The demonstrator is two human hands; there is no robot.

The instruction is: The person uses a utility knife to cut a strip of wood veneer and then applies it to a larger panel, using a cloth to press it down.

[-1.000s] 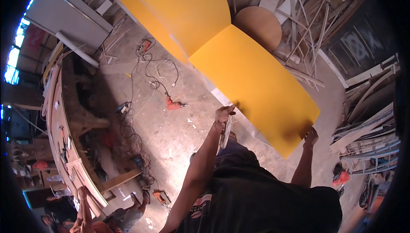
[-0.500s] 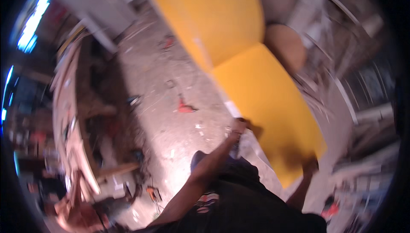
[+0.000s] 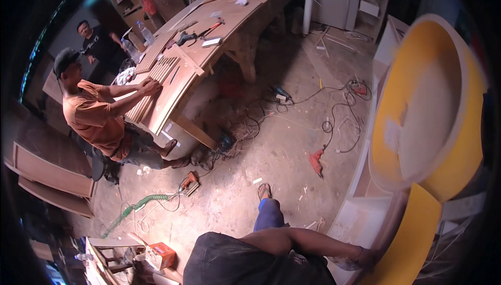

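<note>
From the lower middle, my left arm reaches across to the right. At its end my left hand (image 3: 366,258) holds the near edge of a large curved yellow panel (image 3: 412,235); its fingers are dark and partly hidden against the edge. Beyond the panel, and seemingly joined to it, rises a big oval yellow shell (image 3: 464,149) with a pale, unpainted inside. A whitish side face (image 3: 355,225) of the piece runs beside my forearm. My right hand is out of view.
A co-worker in an orange shirt (image 3: 91,110) leans over wood strips on a long workbench (image 3: 235,11); another person (image 3: 99,42) stands behind. Red power tool (image 3: 315,162), cables and a green coiled hose (image 3: 138,204) lie on the floor. An orange box (image 3: 160,255) sits lower left.
My view has swung left, bringing the workbench and co-workers into sight. The yellow piece now lies at the far right. My right hand has left the view; my left stays at the yellow edge.
</note>
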